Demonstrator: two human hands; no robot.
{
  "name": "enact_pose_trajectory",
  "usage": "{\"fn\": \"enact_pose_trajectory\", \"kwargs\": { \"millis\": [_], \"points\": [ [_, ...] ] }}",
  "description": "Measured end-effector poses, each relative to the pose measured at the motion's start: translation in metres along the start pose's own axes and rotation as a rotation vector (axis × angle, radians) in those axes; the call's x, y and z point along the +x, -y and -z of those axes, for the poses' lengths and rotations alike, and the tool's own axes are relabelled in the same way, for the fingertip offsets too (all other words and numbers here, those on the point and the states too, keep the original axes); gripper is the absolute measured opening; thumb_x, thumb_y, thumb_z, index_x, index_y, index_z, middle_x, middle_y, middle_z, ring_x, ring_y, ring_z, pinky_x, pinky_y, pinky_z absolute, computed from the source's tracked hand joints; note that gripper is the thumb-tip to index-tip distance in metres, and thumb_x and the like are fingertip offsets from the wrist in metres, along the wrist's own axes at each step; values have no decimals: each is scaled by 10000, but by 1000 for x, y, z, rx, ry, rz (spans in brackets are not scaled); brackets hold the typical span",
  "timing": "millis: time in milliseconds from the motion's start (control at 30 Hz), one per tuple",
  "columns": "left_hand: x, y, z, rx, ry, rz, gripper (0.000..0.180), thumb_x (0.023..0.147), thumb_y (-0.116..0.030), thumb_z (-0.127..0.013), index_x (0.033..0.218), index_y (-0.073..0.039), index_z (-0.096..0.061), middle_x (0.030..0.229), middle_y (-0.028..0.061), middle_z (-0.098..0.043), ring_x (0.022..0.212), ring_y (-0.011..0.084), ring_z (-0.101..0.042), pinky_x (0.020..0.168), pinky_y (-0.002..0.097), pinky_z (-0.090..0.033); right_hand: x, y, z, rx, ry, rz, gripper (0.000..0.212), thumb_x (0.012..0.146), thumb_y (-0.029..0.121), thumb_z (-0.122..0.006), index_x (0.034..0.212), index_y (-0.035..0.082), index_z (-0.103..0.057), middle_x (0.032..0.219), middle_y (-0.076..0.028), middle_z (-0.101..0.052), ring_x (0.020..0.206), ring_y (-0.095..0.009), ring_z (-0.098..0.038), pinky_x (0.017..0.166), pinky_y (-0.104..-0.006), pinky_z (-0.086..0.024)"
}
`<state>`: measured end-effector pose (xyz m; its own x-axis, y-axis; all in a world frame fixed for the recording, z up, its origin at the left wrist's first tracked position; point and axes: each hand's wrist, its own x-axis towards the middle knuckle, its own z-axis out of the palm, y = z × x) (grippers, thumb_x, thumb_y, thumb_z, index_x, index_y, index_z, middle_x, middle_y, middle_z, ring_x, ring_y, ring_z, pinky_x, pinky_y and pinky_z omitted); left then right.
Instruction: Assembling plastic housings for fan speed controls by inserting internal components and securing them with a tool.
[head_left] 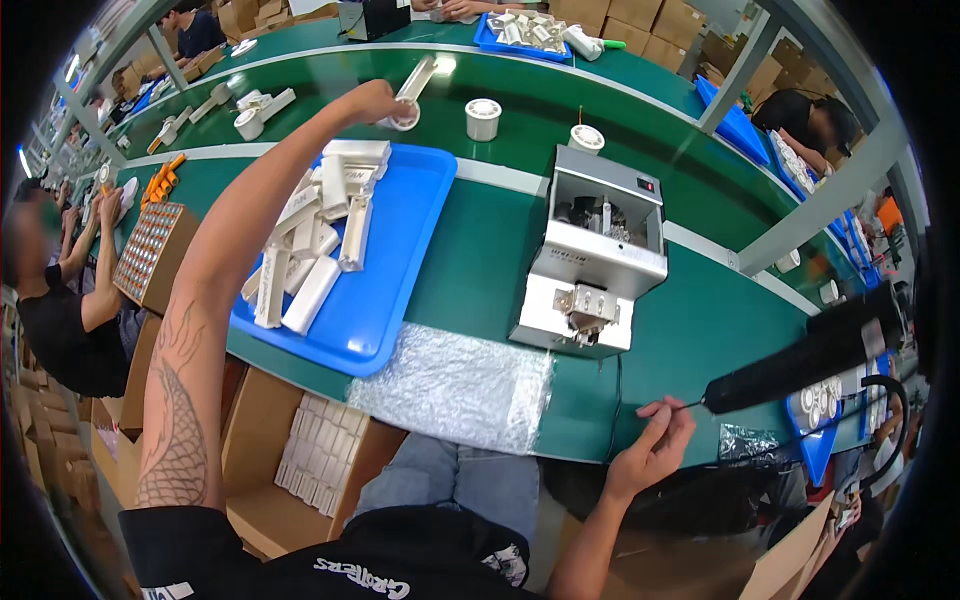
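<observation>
The black shirt (pixel 430 550) of the person at the bench is closest to me, and from it the left forearm stretches across a blue tray (pixel 400 290) piled with white housings (pixel 312 295). In this head view, the left hand (pixel 375 100) is at the round end of a long-handled white part (pixel 417 78), over the green belt (pixel 680 180); its fingertips are hidden, so I can't tell how firmly they grip, or whether the part rests there. If it is let go off balance, it could topple. Nearby stand 2 white cups (pixel 483 118), the farther right of them partly behind a grey machine (pixel 605 240). The right hand (pixel 655 445) has thumb and forefinger pinched at the tip of a thin bit on a black power tool (pixel 790 375). Should that tool start turning, I'd worry about the fingertips; a loose pinch could slip. The tray overlaps some bubble wrap (pixel 450 385) near the bench's front edge, so a knock from that forearm might slide it or spill the heap.
</observation>
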<state>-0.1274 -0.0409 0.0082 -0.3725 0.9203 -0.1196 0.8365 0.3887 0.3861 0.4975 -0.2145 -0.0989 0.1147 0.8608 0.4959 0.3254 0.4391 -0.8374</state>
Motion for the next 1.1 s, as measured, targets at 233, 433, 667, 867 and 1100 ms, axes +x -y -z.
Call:
{"fn": "enact_pose_trajectory", "kwargs": {
  "millis": [233, 433, 667, 867, 1100],
  "points": [
    [58, -71, -59, 370, -549, -510, 469, 1035, -468, -671, 1142, -24, -777, 1197, 259, -749, 1051, 453, -712, 917, 521, -558, 3, 1, 9, -83, -86, 34, 164, 1105, 36, -524, 1145, -90, -621, 893, -125, -653, 797, -174, -608, 744, -301, -486],
    [73, -98, -83, 28, -99, -254, 571, 991, -550, -721, 979, 17, -784, 909, 222, -772, 900, 378, -754, 793, 466, -619, 7, 1, 2, -45, -58, 36, 162, 1104, 41, -529, 1124, -89, -624, 880, -112, -644, 788, -168, -601, 728, -292, -475],
    [-13, -120, -79, -328, -11, -421, 543, 951, -482, -824, 1325, -101, -727, 1148, 118, -761, 947, 200, -733, 738, 348, -612, 4, 2, 8, -62, -39, 19, 174, 1110, 60, -523, 1149, -76, -625, 923, -105, -636, 863, -163, -594, 793, -292, -469],
    [-163, -107, -2, -757, -117, -527, 426, 1010, -425, -776, 1362, -187, -747, 1225, 75, -752, 1069, 165, -717, 884, 330, -602, -7, 29, -17, -78, -468, 515, 204, 1020, -42, -555, 1204, -78, -635, 1035, -165, -671, 1014, -276, -674, 956, -335, -542],
    [-359, -23, -12, -1216, -163, -517, 396, 937, -179, -823, 1313, -84, -744, 1297, 137, -708, 1211, 218, -689, 1045, 368, -564, 22, 166, -181, 411, 861, 82, 131, 1018, 54, -632, 1057, -54, -696, 907, -212, -748, 777, -330, -749, 729, -412, -574]
  ]
}}
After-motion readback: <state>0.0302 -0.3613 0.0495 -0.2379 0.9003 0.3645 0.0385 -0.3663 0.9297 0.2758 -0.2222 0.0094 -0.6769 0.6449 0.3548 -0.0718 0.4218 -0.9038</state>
